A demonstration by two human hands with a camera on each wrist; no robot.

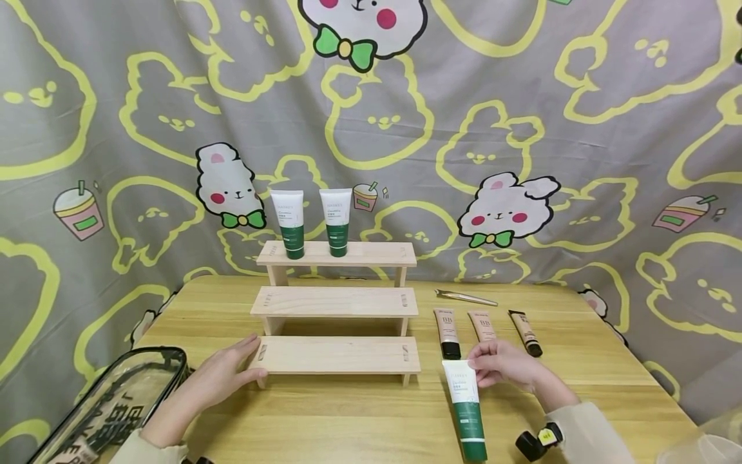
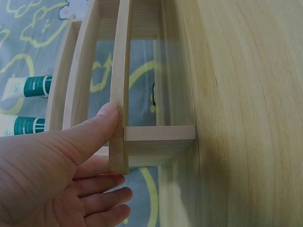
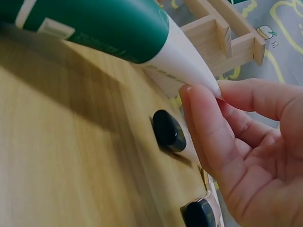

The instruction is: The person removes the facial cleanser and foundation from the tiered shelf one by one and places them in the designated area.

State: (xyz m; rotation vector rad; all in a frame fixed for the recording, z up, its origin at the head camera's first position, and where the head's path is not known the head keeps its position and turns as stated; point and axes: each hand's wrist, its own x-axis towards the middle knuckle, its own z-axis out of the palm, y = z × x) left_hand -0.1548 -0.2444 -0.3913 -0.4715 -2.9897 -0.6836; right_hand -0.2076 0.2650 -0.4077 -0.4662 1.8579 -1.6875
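In the head view, my left hand [image 1: 228,367] is at the left end of the lowest step of a three-tier wooden display stand [image 1: 342,354]. Its thumb presses the step's front edge in the left wrist view, while the index finger goes behind the board. My right hand [image 1: 507,366] pinches the flat white end of a white-and-green squeeze tube [image 1: 466,409] between thumb and fingertips. The tube's green cap end points down toward the near table edge. Two matching tubes, one left [image 1: 288,225] and one right [image 1: 336,223], stand cap-down on the top step.
Right of the stand lie pink BB cream tubes [image 1: 447,332] with black caps, a smaller beige tube [image 1: 525,333] and a slim metallic tool [image 1: 466,297]. A clear black-edged bag [image 1: 116,399] sits at the left. A patterned curtain [image 1: 493,77] hangs behind the table.
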